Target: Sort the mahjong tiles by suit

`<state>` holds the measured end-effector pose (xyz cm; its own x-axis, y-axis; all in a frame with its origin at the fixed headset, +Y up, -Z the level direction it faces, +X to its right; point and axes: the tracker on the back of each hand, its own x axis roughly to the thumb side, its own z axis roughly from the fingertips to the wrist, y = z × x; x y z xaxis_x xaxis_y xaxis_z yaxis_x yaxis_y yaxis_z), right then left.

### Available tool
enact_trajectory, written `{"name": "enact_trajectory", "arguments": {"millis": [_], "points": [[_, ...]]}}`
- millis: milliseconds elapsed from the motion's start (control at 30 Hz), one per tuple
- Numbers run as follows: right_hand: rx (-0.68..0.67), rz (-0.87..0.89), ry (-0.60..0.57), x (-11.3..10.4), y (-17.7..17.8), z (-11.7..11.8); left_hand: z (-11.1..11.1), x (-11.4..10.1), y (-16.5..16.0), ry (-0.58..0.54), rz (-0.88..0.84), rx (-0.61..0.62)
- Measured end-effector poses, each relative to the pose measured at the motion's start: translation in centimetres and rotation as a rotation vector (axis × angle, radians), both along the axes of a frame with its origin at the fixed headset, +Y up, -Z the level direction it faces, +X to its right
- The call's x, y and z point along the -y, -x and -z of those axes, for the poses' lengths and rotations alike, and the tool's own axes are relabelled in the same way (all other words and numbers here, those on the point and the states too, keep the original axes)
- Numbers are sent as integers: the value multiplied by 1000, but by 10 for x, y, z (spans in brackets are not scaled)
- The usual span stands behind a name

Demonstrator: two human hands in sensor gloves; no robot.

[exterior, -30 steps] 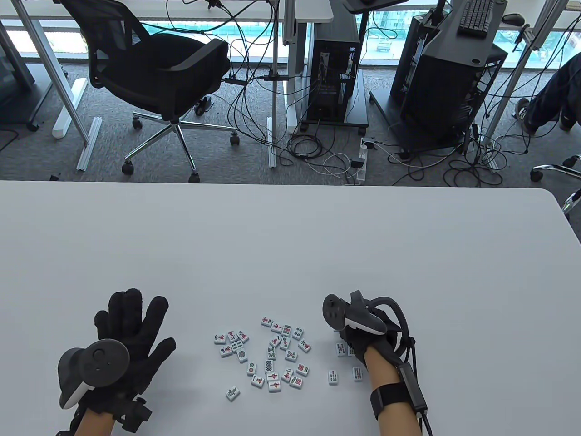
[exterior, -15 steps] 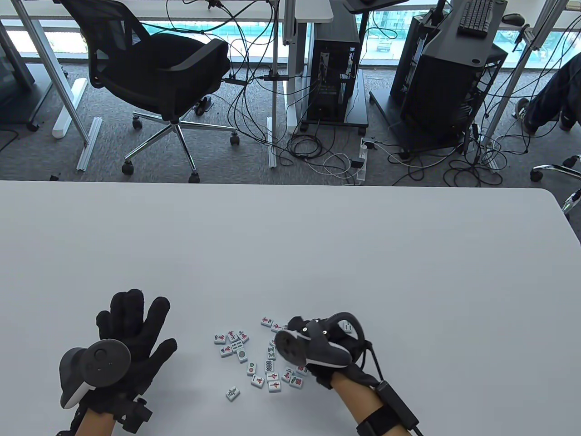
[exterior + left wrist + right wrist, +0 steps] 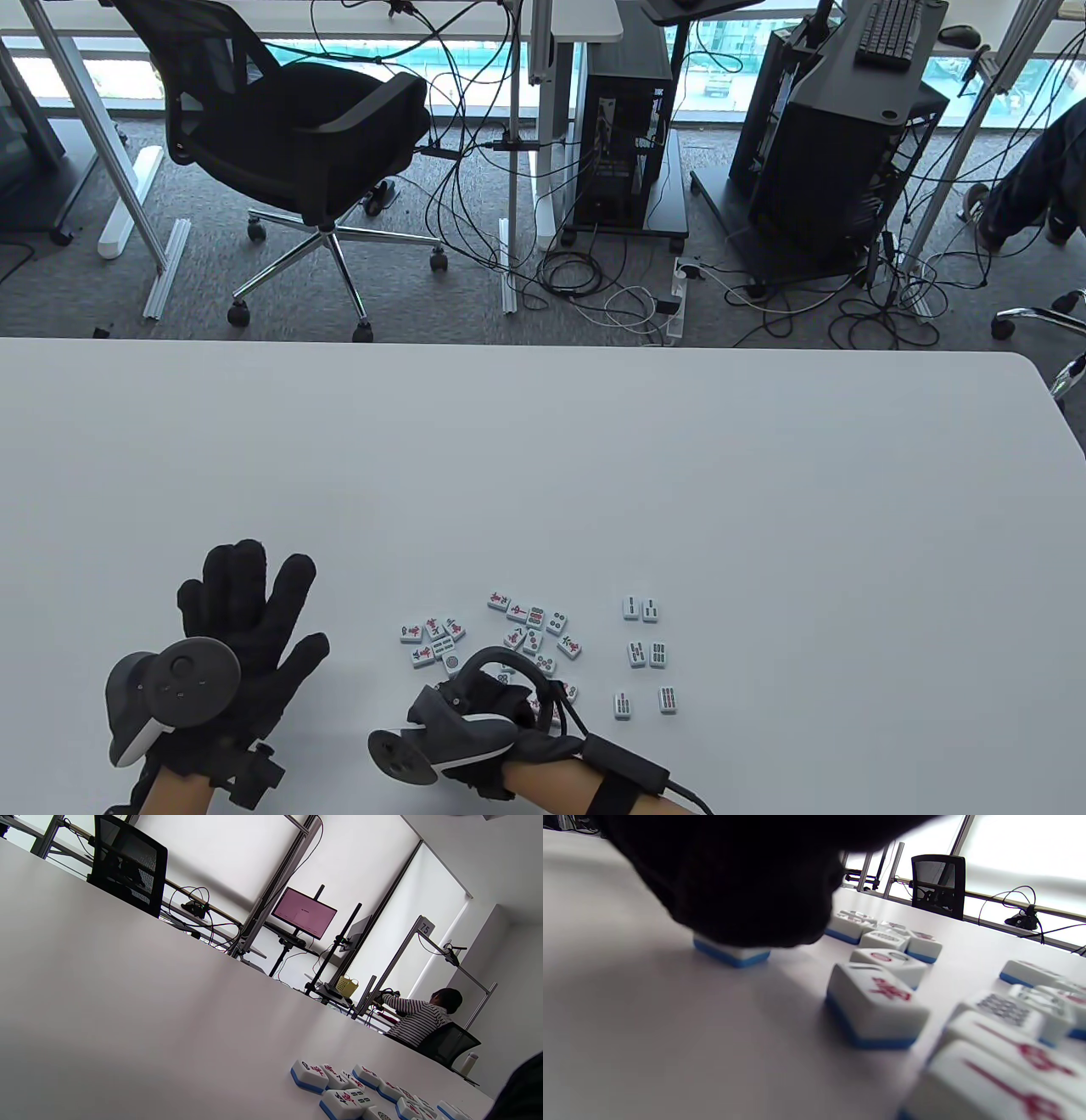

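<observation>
So the big white table [image 3: 543, 475] takes up most of the table view, and everything going on sits down near its front edge. The left hand [image 3: 242, 645] lies flat on the tabletop well left of the tiles, fingers straight and spread, holding nothing, with its tracker [image 3: 174, 688] strapped on the back. The right hand [image 3: 501, 722] reaches in from the bottom edge and points left over the near end of the tile pile, its own tracker [image 3: 441, 739] riding on top and pretty much hiding the fingers from above. In the right wrist view the dark glove [image 3: 734, 878] is down on one blue-backed tile [image 3: 731, 955], sitting right on top of it, but I honestly can't tell whether the fingers are pinching it or just pressing on it.

The mixed pile of mahjong tiles [image 3: 509, 632] is face up, loose and unsorted, between the two hands, mostly red-character and circle faces as far as I can read them. Just right of that pile, six bamboo tiles [image 3: 646, 654] are laid out apart from it in three pairs, one pair behind the other. The left wrist view only catches the pile's edge low on the table.
</observation>
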<state>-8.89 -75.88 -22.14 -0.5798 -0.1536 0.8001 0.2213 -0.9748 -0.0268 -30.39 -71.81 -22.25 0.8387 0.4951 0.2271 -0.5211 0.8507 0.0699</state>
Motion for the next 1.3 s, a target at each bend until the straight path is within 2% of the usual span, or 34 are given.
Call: {"name": "enact_trajectory", "arguments": {"millis": [167,300,433,600,767,900,1000,1133,1300], "points": [[138,15,76,1,0,10,0,0,0,3,3,0],[141,94,82,-10,-7,14,0,0,0,2,2,-2],[33,45,159,-14,-10,13,0,0,0,5,7,-3],[-59,-87,44,-2,-5,3,0,1,0,11,10,-5],[-122,-92,31,8,0,-2,0,1,-1,15,14,-2],[-156,-94,20,8,1,-4,0,1,0,20,-1,-1],[-161,-59,70,6,-4,0,0,1,1,18,-7,-4],[-91,29,29,-17,-19,11,0,1,1,13,-12,-3],[105,118,-29,-58,-61,52,1,1,1,14,-8,-1]]}}
